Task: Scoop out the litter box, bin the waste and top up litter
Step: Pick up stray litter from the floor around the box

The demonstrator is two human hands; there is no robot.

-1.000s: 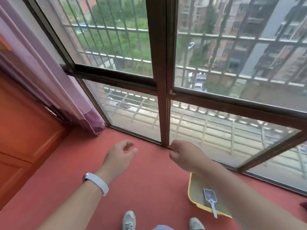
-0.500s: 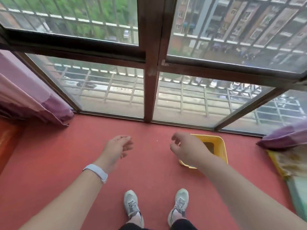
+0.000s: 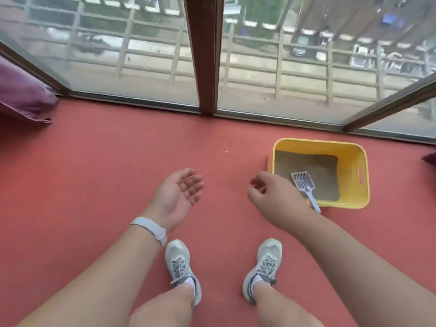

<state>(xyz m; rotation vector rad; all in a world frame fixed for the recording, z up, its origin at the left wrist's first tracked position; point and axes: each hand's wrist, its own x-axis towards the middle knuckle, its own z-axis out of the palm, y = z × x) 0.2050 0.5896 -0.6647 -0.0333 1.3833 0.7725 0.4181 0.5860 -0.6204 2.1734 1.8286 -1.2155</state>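
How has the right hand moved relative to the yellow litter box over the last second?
Yes. The right hand now sits at the near left corner of the yellow litter box, beside the scoop; earlier it hovered higher, covering the box.

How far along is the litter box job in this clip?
Nothing looks done yet. The scoop lies in the yellow litter box, its handle over the front rim. Both hands are empty; the right hand hovers nearest the scoop, the left hand is open. Scooping, binning and topping up all remain; no bin or litter bag shows.

Right of centre, a yellow litter box (image 3: pixel 354 161) on the red floor (image 3: pixel 106 173) holds a scoop (image 3: pixel 304 184); both hands hover empty, left hand (image 3: pixel 177 197), right hand (image 3: pixel 273 197).
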